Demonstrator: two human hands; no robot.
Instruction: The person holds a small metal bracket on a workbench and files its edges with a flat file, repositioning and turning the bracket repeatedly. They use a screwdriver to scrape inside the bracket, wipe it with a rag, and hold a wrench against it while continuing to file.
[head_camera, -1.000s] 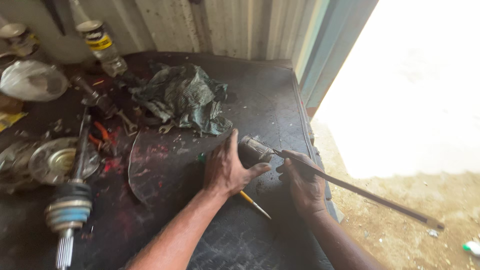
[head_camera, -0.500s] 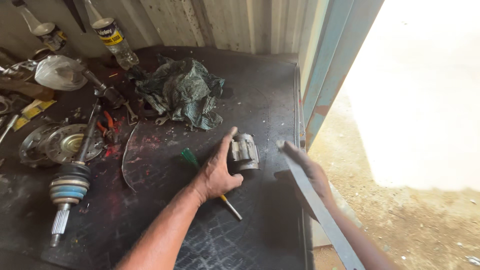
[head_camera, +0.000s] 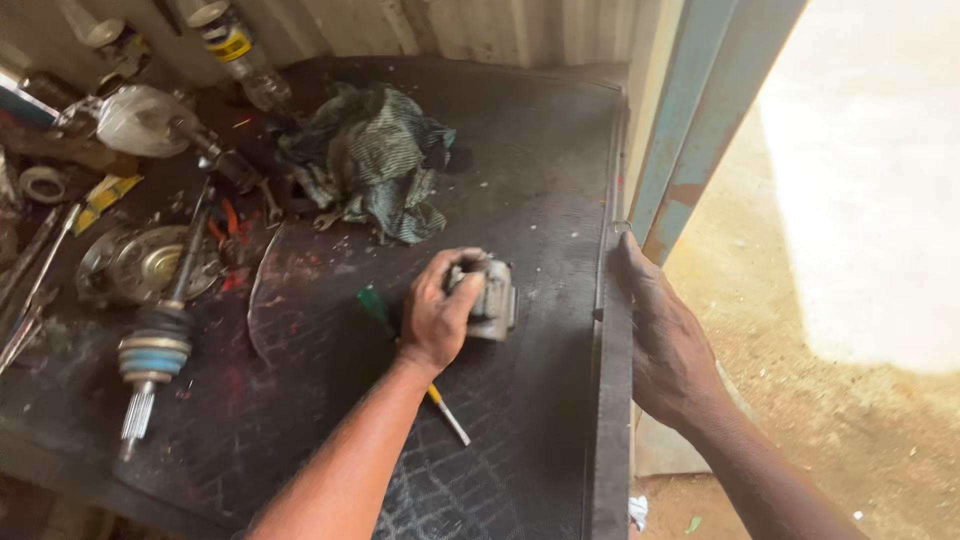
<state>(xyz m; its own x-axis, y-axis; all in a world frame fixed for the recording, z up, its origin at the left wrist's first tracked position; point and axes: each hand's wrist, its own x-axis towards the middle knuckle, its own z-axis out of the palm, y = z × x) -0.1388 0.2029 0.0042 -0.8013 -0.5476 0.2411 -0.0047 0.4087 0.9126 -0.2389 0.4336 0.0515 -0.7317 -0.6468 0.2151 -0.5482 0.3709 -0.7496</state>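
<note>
Broadly, the dark rubber-matted counter (head_camera: 540, 150) carries everything; the right hand (head_camera: 668, 340) lies flat and open on its edge, while the nearer left hand (head_camera: 437, 312) has its grip closed over the grey ribbed metal housing (head_camera: 493, 298) mid-counter.

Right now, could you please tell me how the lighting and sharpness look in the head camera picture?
Head view: the sunlit ground outside is blown out to near white, while the dark rubber-matted workbench lies in shade; the left hand gripping the grey metal part and the right hand on the bench edge look reasonably sharp, with no obvious motion blur.
</note>
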